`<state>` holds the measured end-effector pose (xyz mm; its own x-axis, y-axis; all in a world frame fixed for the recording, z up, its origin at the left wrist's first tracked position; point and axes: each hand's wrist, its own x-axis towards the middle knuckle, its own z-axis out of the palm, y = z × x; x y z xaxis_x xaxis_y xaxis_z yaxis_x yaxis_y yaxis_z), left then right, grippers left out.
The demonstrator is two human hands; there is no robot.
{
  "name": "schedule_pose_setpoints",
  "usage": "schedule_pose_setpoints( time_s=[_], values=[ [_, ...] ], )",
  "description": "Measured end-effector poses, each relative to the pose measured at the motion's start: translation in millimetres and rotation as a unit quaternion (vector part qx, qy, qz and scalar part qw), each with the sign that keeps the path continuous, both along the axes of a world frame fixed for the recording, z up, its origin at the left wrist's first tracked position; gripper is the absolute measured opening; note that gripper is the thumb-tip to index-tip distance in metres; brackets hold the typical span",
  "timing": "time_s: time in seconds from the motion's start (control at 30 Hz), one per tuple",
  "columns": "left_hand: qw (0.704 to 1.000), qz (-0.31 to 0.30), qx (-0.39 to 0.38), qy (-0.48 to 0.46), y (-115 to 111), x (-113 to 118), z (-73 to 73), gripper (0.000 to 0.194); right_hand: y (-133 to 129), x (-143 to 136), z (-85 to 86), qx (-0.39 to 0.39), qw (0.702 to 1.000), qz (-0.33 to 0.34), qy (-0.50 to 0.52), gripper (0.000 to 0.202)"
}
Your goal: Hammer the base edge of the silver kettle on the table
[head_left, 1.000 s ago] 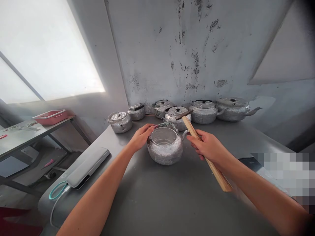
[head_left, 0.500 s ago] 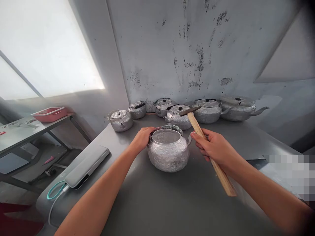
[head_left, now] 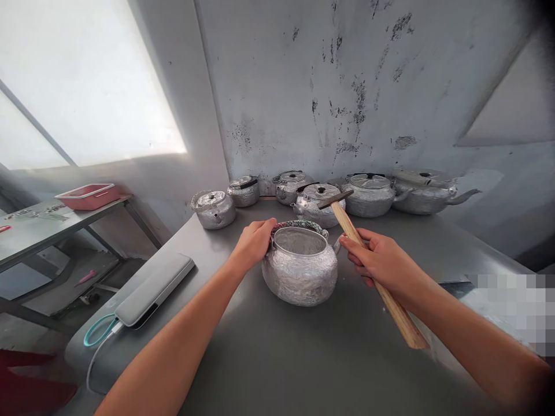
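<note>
In front of me a hammered silver kettle stands upright on the grey table, its lid off and its spout to the right. Its wrapped handle is folded down behind the open mouth. My left hand is closed round the left end of that handle, fingertips partly hidden. A hammer with a pale wooden shaft and dark metal head is gripped in my right hand, its head pointing up and away. The fingers of this hand are at the spout's tip, seemingly touching it.
Several lidded silver kettles line the back of the table by the stained wall. A grey power bank with a cable lies at left. Beyond it, a side table holds a pink basket.
The view has shifted slightly, so most things sit a little further right. Both hands keep their holds on the kettle's handle and the hammer; the kettle looks tilted slightly differently.
</note>
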<state>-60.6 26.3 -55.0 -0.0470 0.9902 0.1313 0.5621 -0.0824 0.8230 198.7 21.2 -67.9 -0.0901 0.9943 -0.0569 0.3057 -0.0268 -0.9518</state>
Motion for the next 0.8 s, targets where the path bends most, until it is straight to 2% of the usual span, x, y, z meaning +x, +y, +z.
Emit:
schedule_pose_setpoints(
  time_s=[0.47,0.8],
  values=[
    [0.997,-0.010,-0.013,0.078,-31.9,22.0,22.6,0.057,5.8,2.3,-3.0,-0.010,0.999,0.000,-0.034,0.024],
    [0.991,-0.020,0.046,0.122,-39.4,30.3,19.8,0.068,7.9,4.5,-5.2,0.009,0.999,-0.005,-0.050,0.027]
  ],
)
